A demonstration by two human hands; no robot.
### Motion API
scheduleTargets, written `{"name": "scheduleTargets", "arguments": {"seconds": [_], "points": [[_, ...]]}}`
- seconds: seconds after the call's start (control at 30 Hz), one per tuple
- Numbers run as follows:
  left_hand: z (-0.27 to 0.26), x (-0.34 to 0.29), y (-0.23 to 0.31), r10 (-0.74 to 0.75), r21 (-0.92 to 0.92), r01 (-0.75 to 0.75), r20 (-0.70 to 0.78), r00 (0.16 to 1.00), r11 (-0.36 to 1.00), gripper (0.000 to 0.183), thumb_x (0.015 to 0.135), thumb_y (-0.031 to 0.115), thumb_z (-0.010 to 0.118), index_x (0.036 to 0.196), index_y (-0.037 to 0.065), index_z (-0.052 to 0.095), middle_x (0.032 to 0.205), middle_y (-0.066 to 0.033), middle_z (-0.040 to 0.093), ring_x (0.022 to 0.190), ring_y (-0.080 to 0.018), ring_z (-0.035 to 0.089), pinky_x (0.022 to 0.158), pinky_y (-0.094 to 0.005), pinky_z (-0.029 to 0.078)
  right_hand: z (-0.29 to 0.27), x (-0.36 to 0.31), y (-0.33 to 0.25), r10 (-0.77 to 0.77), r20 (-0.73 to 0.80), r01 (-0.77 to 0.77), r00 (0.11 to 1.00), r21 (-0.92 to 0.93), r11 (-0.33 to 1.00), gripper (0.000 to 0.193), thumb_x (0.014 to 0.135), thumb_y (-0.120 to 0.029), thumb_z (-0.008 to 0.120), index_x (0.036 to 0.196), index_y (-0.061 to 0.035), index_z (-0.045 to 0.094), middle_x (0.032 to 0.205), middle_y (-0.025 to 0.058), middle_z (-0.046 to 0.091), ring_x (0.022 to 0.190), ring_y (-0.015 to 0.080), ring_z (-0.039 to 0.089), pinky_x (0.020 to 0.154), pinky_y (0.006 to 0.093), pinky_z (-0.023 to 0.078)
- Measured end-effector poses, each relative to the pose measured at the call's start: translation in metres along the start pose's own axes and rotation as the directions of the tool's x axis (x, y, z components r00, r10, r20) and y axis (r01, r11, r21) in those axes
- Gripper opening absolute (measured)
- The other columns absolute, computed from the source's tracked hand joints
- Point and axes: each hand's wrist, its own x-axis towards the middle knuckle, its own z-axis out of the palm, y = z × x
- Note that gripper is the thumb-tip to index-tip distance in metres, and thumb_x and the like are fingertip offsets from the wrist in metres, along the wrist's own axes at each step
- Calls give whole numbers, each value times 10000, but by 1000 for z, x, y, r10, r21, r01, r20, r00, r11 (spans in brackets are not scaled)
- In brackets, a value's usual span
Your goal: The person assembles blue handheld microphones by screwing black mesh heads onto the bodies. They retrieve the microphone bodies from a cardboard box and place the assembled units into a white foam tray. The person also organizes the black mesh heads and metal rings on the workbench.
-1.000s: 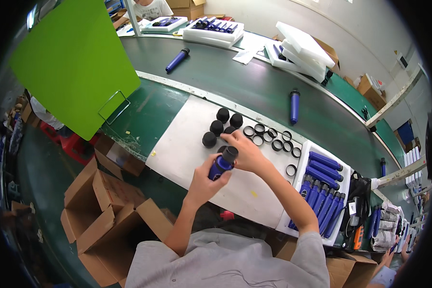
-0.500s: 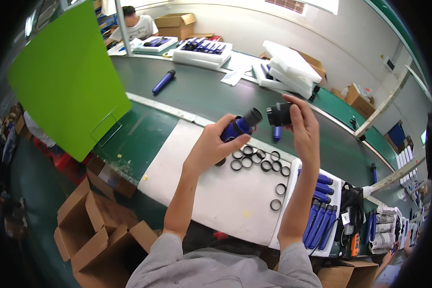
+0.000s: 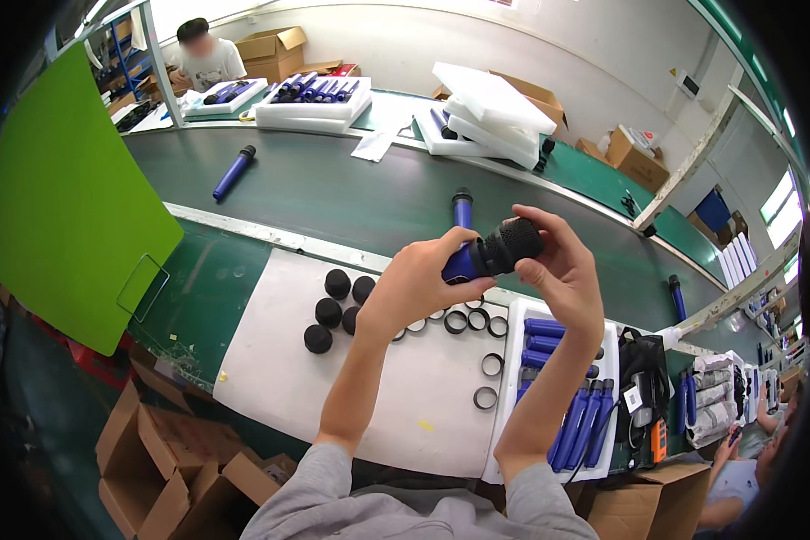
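Note:
My left hand (image 3: 414, 290) is closed around the blue body (image 3: 460, 265) of a handheld microphone, tilted up to the right. At its upper end, my right hand (image 3: 562, 279) has its thumb and fingers on the black mesh microphone grille (image 3: 519, 239). The grille meets the dark collar of the body; whether it is threaded on, I cannot tell. Below the hands, on a white mat (image 3: 414, 396), lie several black rings (image 3: 485, 397). Several black foam caps (image 3: 328, 313) sit left of my left forearm.
To the right, a white foam tray (image 3: 502, 427) holds several blue microphone bodies (image 3: 590, 423). Blue microphones (image 3: 235, 173) lie on the dark conveyor belt (image 3: 333, 184) beyond the mat. A green panel (image 3: 72, 216) stands left; open cardboard boxes (image 3: 175, 450) lie below. A person (image 3: 209, 58) sits far left.
The grille, held apart from the body before, now meets its upper end. Both hands have come together. The view has shifted, bringing the black foam caps into sight.

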Motion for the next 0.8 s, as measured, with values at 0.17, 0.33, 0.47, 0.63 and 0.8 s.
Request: {"name": "scheduleTargets", "arguments": {"seconds": [0.17,0.33,0.47,0.63,0.8], "points": [[11,13,-10,14,-20,-15,-39,999,1000,521,772,268,851,1182,43,622,798,-155,703,691,-270,710,676,-354,556,-2,11,19,45,-49,-43,998,45,998,540,888,-199,796,1353,-22,586,1014,36,637,822,72,561,645,213,458],[10,15,-18,-4,32,6,-40,999,999,486,785,270,832,1153,34,621,781,-158,697,668,-269,699,667,-359,553,-1,20,28,107,-38,-104,994,80,991,495,925,-238,759,1336,-17,595,993,37,638,776,79,562,633,221,464],[-1,15,-17,-137,-1,137,70,988,991,479,806,290,819,1153,29,618,790,-160,698,672,-250,700,670,-354,552,3,22,33,143,-14,-141,990,93,986,465,942,-237,737,1328,-17,598,973,39,640,739,78,557,626,223,465],[1,15,-19,-108,-13,108,30,994,994,518,816,293,828,1220,49,614,811,-151,703,683,-220,700,674,-352,552,6,21,38,142,-55,-136,988,93,986,471,910,-205,770,1310,-25,598,987,44,657,768,66,578,620,212,461],[7,16,-27,-71,16,71,-23,997,997,494,813,224,838,1228,65,620,840,-123,715,706,-177,701,677,-311,556,9,19,40,154,-83,-144,985,109,984,478,893,-188,784,1300,-29,591,992,39,666,796,58,590,616,199,452]]}}
